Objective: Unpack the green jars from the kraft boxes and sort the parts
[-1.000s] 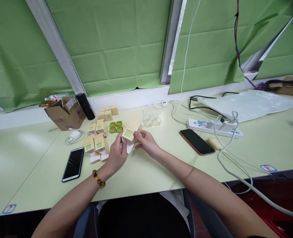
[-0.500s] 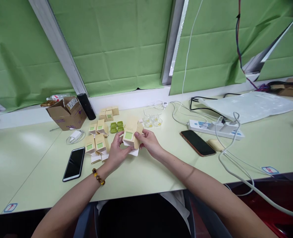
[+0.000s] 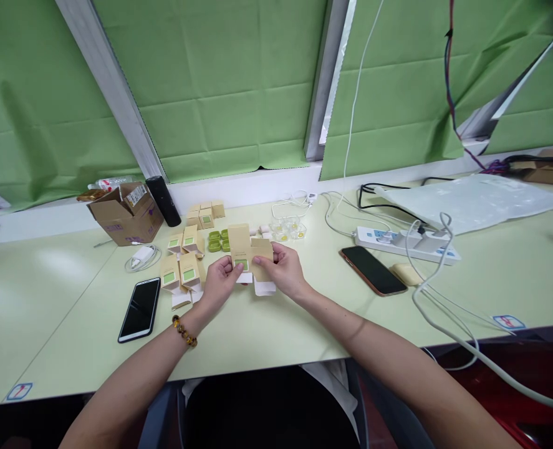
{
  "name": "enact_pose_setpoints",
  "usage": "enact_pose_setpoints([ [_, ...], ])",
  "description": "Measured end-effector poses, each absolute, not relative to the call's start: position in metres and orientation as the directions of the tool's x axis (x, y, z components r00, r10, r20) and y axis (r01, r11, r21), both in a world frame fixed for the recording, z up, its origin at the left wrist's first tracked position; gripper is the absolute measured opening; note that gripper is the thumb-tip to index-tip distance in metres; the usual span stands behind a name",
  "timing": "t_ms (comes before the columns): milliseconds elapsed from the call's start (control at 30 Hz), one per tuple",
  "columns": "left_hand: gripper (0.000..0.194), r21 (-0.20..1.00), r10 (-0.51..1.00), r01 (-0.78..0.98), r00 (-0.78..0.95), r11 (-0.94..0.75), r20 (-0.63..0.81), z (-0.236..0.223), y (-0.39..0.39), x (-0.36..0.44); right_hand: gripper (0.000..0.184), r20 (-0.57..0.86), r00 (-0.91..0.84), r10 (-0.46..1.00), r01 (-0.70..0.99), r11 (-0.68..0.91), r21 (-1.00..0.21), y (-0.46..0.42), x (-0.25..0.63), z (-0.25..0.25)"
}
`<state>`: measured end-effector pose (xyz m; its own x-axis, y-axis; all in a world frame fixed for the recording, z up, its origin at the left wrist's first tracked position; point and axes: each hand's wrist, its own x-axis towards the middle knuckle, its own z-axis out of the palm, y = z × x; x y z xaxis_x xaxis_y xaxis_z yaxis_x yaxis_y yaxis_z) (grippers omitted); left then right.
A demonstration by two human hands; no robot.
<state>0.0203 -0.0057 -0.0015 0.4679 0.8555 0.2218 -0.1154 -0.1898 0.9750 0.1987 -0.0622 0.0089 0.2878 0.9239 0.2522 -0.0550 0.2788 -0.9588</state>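
Observation:
Between my two hands is a small tan cardboard box (image 3: 239, 240) with a green window on its front and white flaps hanging below. My left hand (image 3: 220, 282) pinches its left side, thumb by the window. On its right side my right hand (image 3: 283, 269) grips a panel, thumb in front. To the left stand several similar tan boxes (image 3: 189, 269) with green windows and loose flaps. Just behind my left hand sit several small green containers (image 3: 214, 241). Clear plastic containers (image 3: 288, 228) with yellow bits lie behind my right hand.
Left of the boxes lie a phone (image 3: 140, 310) and a coiled white cable (image 3: 143, 257). An open carton (image 3: 127, 215) and a black cylinder (image 3: 163, 201) stand at the back left. Rightward are another phone (image 3: 373, 269), a power strip (image 3: 404, 243), loose cables and a plastic sheet (image 3: 472, 198).
The box has gone from a standing box shape to a flatter, wider form, its panels spread side by side. Both hands stay on it; my right hand has shifted slightly.

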Motion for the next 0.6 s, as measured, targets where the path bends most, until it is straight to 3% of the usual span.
enact_pose_setpoints([
  [333,0.048,0.991,0.877,-0.088,0.463,-0.099,0.129,0.002,-0.002,0.018,0.048,0.195,0.253,0.948,-0.132,0.233,-0.963,-0.059,0.204,0.011],
  [467,0.051,0.993,0.909,-0.088,0.402,-0.079,0.108,0.012,0.007,0.013,0.054,0.192,0.259,0.947,-0.073,0.217,-0.973,-0.056,0.214,0.015],
  [600,0.045,0.989,0.941,-0.125,0.321,-0.073,0.110,0.034,0.021,0.011,0.046,0.267,0.379,0.886,0.032,0.275,-0.961,-0.062,0.236,0.023],
])
